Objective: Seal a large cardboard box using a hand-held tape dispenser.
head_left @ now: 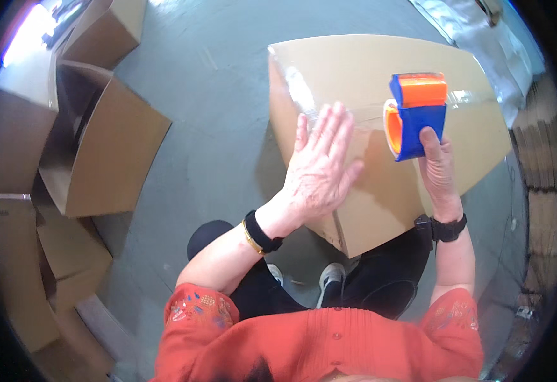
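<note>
A large brown cardboard box (380,210) stands on the floor in front of my knees, its flaps closed. Clear packing tape (300,92) runs over its left edge, and a shiny strip shows again on the right part of the top. My right hand (439,169) grips a blue and orange tape dispenser (421,127) with the thumb across its side, held over the box top. An orange-rimmed roll sits in its left side. My left hand (320,162) is flat with fingers stretched out, over the left part of the box; whether it touches the cardboard I cannot tell.
Several open cardboard boxes (116,153) stand along the left. Stacked flat cardboard (539,146) lines the right side. White sheeting or bags (495,57) lie at the far right. Grey floor (195,76) stretches between the boxes.
</note>
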Demonstrator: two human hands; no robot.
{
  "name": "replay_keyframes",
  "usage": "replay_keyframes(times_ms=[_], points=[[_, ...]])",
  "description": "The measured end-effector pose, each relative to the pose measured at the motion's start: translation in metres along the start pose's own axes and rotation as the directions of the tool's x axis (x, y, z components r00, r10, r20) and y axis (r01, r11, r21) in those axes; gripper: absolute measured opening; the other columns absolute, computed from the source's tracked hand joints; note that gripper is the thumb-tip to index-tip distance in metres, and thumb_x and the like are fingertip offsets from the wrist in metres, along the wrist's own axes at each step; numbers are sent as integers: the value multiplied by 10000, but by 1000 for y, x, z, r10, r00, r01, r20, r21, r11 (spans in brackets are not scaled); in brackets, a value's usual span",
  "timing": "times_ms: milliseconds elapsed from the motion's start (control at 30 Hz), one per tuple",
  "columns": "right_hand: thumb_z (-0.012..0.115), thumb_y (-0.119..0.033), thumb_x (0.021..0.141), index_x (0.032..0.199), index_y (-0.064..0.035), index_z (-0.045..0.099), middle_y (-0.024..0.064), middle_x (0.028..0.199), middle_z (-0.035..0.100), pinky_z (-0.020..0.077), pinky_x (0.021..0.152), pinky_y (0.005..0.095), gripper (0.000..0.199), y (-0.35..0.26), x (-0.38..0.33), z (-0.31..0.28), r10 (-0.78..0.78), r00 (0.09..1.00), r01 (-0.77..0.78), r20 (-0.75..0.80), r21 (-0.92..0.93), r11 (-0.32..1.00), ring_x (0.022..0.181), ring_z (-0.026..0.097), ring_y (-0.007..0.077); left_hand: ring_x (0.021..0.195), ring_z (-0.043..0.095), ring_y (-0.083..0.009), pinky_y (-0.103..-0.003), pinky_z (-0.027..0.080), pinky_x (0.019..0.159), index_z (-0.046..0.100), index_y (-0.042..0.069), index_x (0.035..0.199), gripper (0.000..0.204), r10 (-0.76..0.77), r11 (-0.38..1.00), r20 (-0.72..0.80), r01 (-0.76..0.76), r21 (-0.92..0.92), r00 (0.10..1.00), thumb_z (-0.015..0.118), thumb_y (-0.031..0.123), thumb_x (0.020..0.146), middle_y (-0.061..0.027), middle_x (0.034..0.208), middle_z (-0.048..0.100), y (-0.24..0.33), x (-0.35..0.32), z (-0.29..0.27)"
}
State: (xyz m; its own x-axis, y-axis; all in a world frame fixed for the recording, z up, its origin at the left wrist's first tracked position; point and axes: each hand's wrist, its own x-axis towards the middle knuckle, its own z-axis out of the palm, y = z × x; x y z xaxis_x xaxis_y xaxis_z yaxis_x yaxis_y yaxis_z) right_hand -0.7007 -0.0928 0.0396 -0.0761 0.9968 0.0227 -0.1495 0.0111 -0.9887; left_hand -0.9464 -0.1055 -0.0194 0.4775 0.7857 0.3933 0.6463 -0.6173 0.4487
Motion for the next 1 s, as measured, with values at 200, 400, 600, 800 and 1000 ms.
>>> replay_keyframes(times_ms=[200, 400, 600, 800, 1000], points=[[726, -400, 982, 1291, -14, 670, 49, 1220, 723, 515, 992, 305, 498, 4, 5, 14, -26, 999, 31, 45, -129, 991, 1093, 676, 120, 1573, 101, -446, -527, 80, 1276, 152, -120, 1584, 766, -578, 568, 11, 412, -713, 816, 386, 421, 1094, -360, 1653, 142, -45, -3, 24], [717, -410, 986, 1301, -19, 664, 46, 1226, 720, 499, 1012, 309, 505, 9, 2, 16, -47, 997, 56, 69, -135, 989, 1109, 668, 120, 1591, -125, -353, -530, -7, 1270, -129, -13, 1616, 966, -610, 429, 180, 513, -743, 771, 267, 663, 1051, -219, 1716, -108, -19, 5, 60], [651, -405, 1032, 1371, -16, 593, 13, 1286, 667, 459, 1067, 319, 519, 11, 0, 14, -11, 995, 28, 104, -163, 986, 1177, 616, 108, 1590, -135, -334, -483, -17, 1277, -131, -14, 1614, 989, -649, 253, 318, 591, -766, 691, 252, 694, 1039, -212, 1715, -120, -25, 3, 69], [657, -393, 1030, 1371, -13, 592, 17, 1297, 666, 471, 1067, 322, 515, 18, 5, 5, -35, 997, 45, 67, -143, 989, 1189, 615, 111, 1603, -12, -312, -404, 67, 1285, 28, -17, 1637, 964, -657, 141, 302, 506, -851, 690, 226, 710, 1036, -180, 1733, 17, -38, 5, 75], [651, -374, 1036, 1364, -21, 600, 18, 1297, 669, 469, 1072, 318, 484, 22, 3, 11, -21, 999, 26, 33, -158, 987, 1179, 624, 112, 1071, 589, -267, -475, 480, 966, 577, -4, 1090, 452, -842, -363, 399, 167, -917, 363, 456, 430, 1056, -162, 1119, 598, -68, 0, 25]])
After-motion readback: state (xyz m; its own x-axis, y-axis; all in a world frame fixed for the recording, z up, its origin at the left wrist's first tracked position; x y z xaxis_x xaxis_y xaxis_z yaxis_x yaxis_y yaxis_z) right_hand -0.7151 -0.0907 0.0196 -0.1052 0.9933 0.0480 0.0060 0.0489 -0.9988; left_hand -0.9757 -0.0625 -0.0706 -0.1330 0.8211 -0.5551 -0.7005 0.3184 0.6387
